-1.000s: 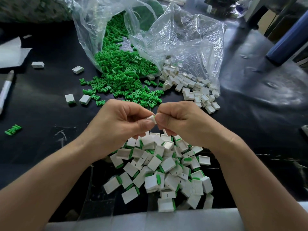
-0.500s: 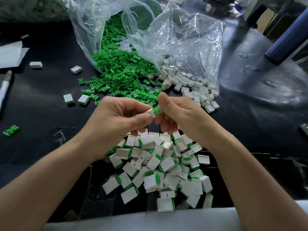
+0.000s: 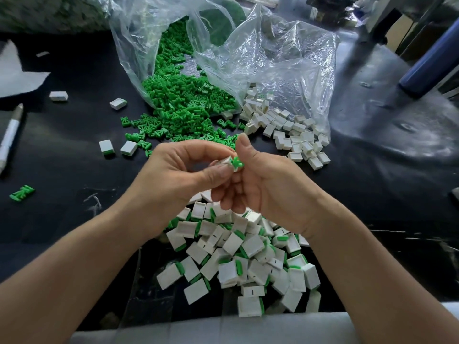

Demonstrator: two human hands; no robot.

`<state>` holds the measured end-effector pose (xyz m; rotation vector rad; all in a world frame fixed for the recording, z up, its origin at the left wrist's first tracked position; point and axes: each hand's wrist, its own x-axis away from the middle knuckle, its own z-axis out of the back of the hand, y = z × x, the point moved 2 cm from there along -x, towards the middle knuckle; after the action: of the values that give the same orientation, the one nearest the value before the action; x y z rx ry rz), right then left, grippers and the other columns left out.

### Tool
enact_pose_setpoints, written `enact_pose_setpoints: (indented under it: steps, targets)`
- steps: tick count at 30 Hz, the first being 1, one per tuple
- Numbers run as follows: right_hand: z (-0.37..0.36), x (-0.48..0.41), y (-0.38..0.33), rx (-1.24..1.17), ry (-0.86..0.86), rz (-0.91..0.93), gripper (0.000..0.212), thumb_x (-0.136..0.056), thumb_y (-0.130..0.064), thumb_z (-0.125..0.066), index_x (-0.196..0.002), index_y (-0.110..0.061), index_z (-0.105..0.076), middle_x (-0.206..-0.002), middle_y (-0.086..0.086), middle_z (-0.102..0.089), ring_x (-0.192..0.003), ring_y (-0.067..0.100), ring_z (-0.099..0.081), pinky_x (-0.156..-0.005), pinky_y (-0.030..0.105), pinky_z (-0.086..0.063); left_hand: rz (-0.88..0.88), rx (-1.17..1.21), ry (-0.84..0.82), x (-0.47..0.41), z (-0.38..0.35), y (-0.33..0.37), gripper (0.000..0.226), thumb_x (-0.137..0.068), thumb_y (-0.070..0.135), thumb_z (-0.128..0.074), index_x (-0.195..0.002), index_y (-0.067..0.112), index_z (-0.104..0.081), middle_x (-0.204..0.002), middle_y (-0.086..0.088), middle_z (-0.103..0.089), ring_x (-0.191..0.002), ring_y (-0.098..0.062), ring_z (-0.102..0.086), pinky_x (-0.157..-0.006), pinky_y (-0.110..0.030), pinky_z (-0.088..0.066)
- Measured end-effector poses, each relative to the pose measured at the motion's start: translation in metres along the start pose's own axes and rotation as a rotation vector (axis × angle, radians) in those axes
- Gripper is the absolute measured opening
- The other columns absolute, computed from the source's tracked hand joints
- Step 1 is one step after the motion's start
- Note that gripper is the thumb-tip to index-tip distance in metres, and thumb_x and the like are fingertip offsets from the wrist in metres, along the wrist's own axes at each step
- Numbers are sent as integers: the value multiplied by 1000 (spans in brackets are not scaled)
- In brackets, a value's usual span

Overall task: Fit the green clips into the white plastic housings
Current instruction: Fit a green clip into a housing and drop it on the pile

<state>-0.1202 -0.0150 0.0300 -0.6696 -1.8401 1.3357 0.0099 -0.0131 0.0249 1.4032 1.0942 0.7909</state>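
Black bench (image 3: 62, 170) carried the work, with a clear bag (image 3: 273, 58) lying open at its back. Green clips (image 3: 186, 112) spilled from the left of the bag's mouth and empty housings (image 3: 293, 130) from the right. Just in front of the bag, raised off the bench, the left hand (image 3: 173, 177) pinched one housing (image 3: 227, 161) between thumb and curled fingers. The right hand (image 3: 268, 184) pinched a clip (image 3: 237, 163) between thumb and forefinger, its other fingers loosely curled. The clip touched the housing's open end and looked only partly in. Farther from the bag, below the hands, lay a pile (image 3: 248, 256) of fitted pieces. To finish well, the clip probably needed squaring to the slot first, then a straight thumb press until its green bar sat flush, as on the pile's pieces. A skewed push would likely jam it or bend a leg. The left hand did best gripping the housing's sides, leaving the opening free.
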Motion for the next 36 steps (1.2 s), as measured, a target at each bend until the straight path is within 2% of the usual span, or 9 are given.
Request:
enact_pose_setpoints:
  steps: [2,7,11,17,24,26,28,30,36]
  targets:
    - [0,1,0,11,36,21,57,-75,-54,-33,-83,-2,-54,-61,1,-56,-56,11,-48,-52,21,-38,-16,-6,10,-1,0,-1,29,-70,5,-60,-95,-9,-62,-61,-13,-61,-50,-23,-57,-53,-28,-51]
    - [-4,0,3,67,102,80,52,-76,-52,-35,-79,-3,-53,-55,-4,-51,-51,8,-43,-49,20,-35,-39,8,10,-1,-2,0,27,-75,2,-57,-97,-13,-61,-63,-20,-62,-52,-33,-60,-55,-32,-51]
    - [-2,0,1,39,64,52,54,-76,-56,-32,-75,-6,-52,-58,-1,-51,-52,10,-44,-51,22,-33,-29,23,35,0,-2,1,19,-72,7,-63,-88,-3,-66,-61,-8,-66,-49,-22,-61,-53,-26,-51]
    - [0,1,1,127,91,73,54,-76,-51,-36,-86,-1,-55,-58,-1,-54,-54,11,-45,-52,25,-32,0,27,13,1,1,0,19,-75,9,-60,-85,-5,-68,-66,-23,-65,-54,-34,-62,-58,-35,-52]
    - [-4,2,0,239,158,65,44,-88,-45,-32,-70,-10,-52,-55,-5,-52,-48,6,-45,-48,19,-34,18,16,-21,-1,1,0,16,-75,1,-54,-75,-5,-68,-64,-27,-63,-54,-36,-61,-57,-32,-52]
    - [-2,3,1,304,204,89,44,-96,-36,-31,-79,-6,-58,-57,-5,-51,-48,4,-44,-48,14,-36,31,19,-9,-1,1,-1,16,-73,0,-54,-75,-4,-69,-65,-25,-64,-54,-34,-63,-57,-29,-53]
    - [-1,1,3,390,243,118,45,-97,-33,-30,-103,-3,-63,-61,-6,-47,-51,2,-42,-52,13,-36,42,26,19,0,1,-2,17,-71,0,-54,-76,-2,-70,-65,-21,-67,-55,-30,-65,-57,-26,-54]
    - [-2,-1,5,461,277,136,44,-98,-34,-30,-118,-10,-60,-62,-12,-46,-52,0,-42,-55,14,-35,48,48,48,0,1,-2,19,-70,0,-55,-76,2,-73,-67,-18,-69,-58,-28,-68,-56,-24,-54]
    - [-3,-5,9,513,315,148,40,-98,-36,-32,-122,-18,-59,-57,-30,-50,-59,-14,-48,-56,9,-34,65,25,89,1,-1,-3,23,-69,3,-56,-73,13,-76,-71,-14,-72,-61,-24,-70,-57,-24,-55]
